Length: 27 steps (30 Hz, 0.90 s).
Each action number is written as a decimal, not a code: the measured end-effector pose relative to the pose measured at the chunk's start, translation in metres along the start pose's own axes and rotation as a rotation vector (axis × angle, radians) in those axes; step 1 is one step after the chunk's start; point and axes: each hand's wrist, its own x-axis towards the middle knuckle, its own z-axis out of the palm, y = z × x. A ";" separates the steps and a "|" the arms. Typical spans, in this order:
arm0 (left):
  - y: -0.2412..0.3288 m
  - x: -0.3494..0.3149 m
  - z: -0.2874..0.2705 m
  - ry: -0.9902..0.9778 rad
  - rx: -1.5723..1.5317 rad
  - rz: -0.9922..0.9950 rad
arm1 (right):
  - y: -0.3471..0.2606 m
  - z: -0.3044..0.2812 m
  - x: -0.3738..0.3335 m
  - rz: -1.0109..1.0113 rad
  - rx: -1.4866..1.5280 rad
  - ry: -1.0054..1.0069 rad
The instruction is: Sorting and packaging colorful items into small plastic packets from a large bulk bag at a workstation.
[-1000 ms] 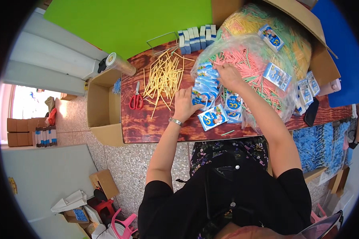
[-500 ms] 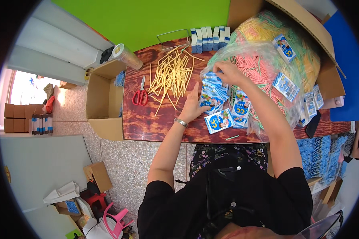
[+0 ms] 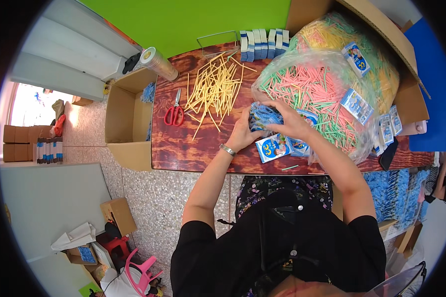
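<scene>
Both hands are closed around a bunched stack of small blue-and-white packets (image 3: pixel 265 115) over the wooden table (image 3: pixel 176 153). My left hand (image 3: pixel 241 131) presses on its left side, and my right hand (image 3: pixel 291 122) curves over its right side. More of these packets lie just in front and to the right; one flat packet (image 3: pixel 272 149) shows its printed face. Right behind my right hand stands an open clear plastic bag (image 3: pixel 265 84) full of short pink and green sticks (image 3: pixel 314 81).
Thin yellow sticks (image 3: pixel 215 89) lie in a loose pile left of my hands, beside red-handled scissors (image 3: pixel 174 116). Blue-and-white bundles (image 3: pixel 264 45) line the table's back edge. A cardboard box (image 3: pixel 129 106) adjoins the left edge; a clear cylinder (image 3: pixel 158 64) stands at the back left.
The packets that lay overlapping on the table are now gathered upright into a bunch between my hands. My right hand has come down and nearer, toward my left.
</scene>
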 end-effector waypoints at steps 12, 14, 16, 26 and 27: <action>-0.001 -0.006 -0.008 0.078 0.201 0.153 | 0.020 0.001 0.003 -0.055 -0.021 -0.164; -0.003 0.001 -0.010 0.051 0.243 0.259 | 0.018 0.005 0.009 0.015 0.094 -0.189; -0.006 -0.002 -0.007 0.092 0.186 0.291 | 0.011 0.004 0.014 -0.064 0.033 -0.183; -0.016 0.003 -0.005 0.042 0.189 0.174 | 0.008 0.029 0.007 0.035 0.255 0.115; -0.012 0.004 -0.001 0.100 0.241 0.235 | 0.006 0.034 0.010 0.036 0.256 0.116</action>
